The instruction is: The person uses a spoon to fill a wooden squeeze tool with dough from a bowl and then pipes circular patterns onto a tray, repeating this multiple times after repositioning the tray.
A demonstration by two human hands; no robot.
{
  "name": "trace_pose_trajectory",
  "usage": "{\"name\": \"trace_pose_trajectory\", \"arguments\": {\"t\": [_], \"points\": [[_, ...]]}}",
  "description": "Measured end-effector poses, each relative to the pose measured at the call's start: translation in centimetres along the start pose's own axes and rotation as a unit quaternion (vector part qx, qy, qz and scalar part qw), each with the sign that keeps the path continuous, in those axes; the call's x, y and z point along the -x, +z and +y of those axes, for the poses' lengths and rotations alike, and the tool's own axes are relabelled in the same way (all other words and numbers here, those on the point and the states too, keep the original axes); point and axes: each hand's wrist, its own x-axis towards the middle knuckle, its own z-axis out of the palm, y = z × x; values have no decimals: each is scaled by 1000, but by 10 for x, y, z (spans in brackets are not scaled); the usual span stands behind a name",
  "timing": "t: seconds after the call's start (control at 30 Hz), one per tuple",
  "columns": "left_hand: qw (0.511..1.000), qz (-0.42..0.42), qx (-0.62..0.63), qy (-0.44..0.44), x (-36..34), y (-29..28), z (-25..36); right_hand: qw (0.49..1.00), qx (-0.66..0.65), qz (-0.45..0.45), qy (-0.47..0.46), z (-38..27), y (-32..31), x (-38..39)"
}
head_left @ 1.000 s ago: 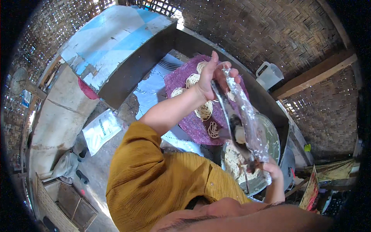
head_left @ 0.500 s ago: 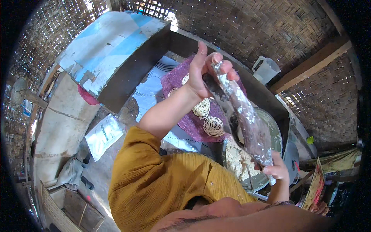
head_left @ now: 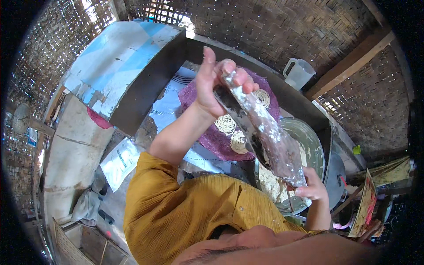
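Observation:
A long, brown wooden tool (head_left: 276, 132), smeared with white dough, is held aslant between my two hands. Its far upper end is gripped by my left hand (head_left: 221, 84), thumb sticking up and fingers bent over the edge. My right hand (head_left: 312, 187) pinches the near lower end. A dark hollow shows along the tool's left side. Below it stands a round metal basin (head_left: 321, 150) with pale, crumbly dough (head_left: 271, 183). Behind the tool lies a purple mesh mat (head_left: 187, 95) bearing several nests of pale noodles (head_left: 225, 124); the tool and my left arm hide part of it.
A blue-and-white panel (head_left: 123, 53) tops the dark bench at the far left. A clear plastic jug (head_left: 300, 73) stands by the woven wall. To the left lies a white printed bag (head_left: 119, 163). A round grey lid (head_left: 335, 181) sits beside the basin.
The tool has tilted, showing more of its broad face, and has shifted left with my left hand. A noodle nest at the right of the mat has come into view. Both hands keep their hold.

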Motion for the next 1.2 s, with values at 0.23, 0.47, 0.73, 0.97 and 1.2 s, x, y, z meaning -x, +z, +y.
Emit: {"name": "trace_pose_trajectory", "arguments": {"t": [0.23, 0.47, 0.73, 0.97, 1.2], "points": [[989, 16, 117, -94, -10, -15, -23, 999, -25, 44, 16, 26, -8, 16], [753, 80, -471, -452, 31, -68, -87, 994, -97, 29, 27, 34, -8, 8], [611, 4, -607, -508, 27, -38, -75, 994, -95, 57, 13, 37, -10, 2], [457, -173, -776, -400, 49, -73, -74, 986, -121, 118, -5, 47, -15, -2], [361, -145, -895, -218, 23, -85, -43, 990, -111, 91, -14, 49, -22, -8]]}}
